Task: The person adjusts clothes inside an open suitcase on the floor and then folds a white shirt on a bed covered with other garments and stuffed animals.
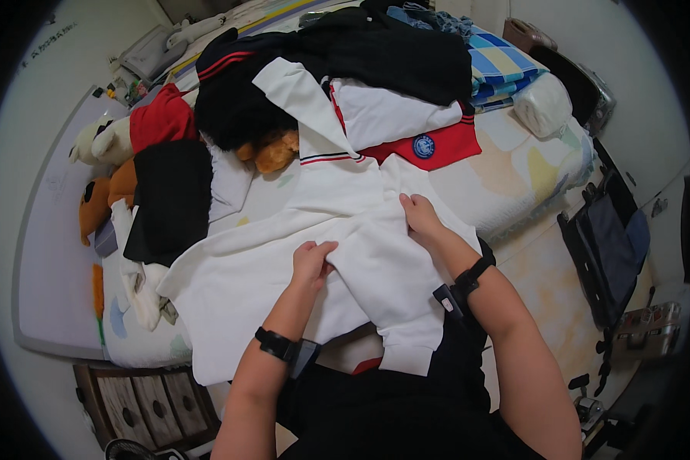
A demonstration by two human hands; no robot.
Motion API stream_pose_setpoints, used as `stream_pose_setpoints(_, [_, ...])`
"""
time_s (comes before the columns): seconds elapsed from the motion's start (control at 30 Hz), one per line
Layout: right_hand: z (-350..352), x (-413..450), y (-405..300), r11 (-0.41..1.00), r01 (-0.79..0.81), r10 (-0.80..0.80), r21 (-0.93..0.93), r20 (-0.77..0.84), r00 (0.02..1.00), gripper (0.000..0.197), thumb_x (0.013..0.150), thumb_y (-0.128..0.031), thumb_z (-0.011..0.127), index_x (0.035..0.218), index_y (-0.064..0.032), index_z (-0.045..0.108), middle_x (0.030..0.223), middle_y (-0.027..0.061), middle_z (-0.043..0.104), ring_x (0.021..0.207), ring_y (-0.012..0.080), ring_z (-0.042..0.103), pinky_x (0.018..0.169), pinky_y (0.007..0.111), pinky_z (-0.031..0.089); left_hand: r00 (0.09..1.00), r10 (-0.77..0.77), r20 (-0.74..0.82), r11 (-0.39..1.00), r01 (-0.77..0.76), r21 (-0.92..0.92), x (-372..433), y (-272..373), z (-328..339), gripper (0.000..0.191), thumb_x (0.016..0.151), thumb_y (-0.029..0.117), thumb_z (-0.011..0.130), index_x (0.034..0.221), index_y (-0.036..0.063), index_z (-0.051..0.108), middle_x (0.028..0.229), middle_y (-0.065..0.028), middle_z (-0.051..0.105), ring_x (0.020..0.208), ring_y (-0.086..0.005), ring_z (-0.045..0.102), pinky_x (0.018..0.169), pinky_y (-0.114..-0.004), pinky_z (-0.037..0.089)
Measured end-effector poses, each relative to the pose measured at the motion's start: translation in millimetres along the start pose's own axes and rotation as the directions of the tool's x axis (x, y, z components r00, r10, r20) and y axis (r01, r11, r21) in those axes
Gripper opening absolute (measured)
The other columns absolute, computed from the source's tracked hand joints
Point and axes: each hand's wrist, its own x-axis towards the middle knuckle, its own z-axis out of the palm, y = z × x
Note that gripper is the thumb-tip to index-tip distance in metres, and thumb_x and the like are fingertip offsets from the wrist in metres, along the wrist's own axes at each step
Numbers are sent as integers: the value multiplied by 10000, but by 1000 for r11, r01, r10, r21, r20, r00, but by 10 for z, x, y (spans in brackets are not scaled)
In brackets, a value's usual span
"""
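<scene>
A white long-sleeved top (236, 282) with thin red and dark stripes lies spread over the near side of the bed, its lower part reaching the bed's edge by my legs. My left hand (313, 263) pinches the fabric near the base of the closer sleeve. Farther up and to the right, my right hand (421, 217) grips the same garment near its shoulder. Between and below my hands the ribbed-cuff sleeve (402, 299) hangs toward my lap. The other sleeve (299, 95) stretches away toward the dark clothes.
Black clothing (397, 52), a white-and-red garment (402, 115) and a checked blue cloth (497, 63) lie at the back. Plush toys (95, 201) and a folded black garment (172, 198) sit left. A wooden drawer cabinet (149, 402) stands lower left; an open suitcase (604, 247) stands right.
</scene>
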Motion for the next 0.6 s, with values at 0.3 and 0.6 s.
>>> stream_pose_setpoints(0.3, [-64, 104, 6, 922, 159, -177, -352, -19, 984, 423, 884, -356, 601, 1001, 50, 614, 906, 223, 656, 857, 338, 632, 773, 404, 473, 944, 329, 28, 823, -302, 482, -222, -397, -117, 562, 839, 126, 701, 1280, 7, 374, 790, -59, 594, 629, -88, 525, 521, -230, 427])
stream_pose_setpoints(0.6, [-265, -210, -110, 897, 229, -226, -379, 53, 973, 586, 723, -283, 777, 1145, 21, 507, 1061, 176, 595, 965, 284, 602, 843, 354, 485, 809, 491, 322, 480, -560, 676, -11, -360, -115, 431, 796, 139, 726, 1199, 30, 618, 1137, -157, 553, 1009, -220, 581, 904, -282, 442])
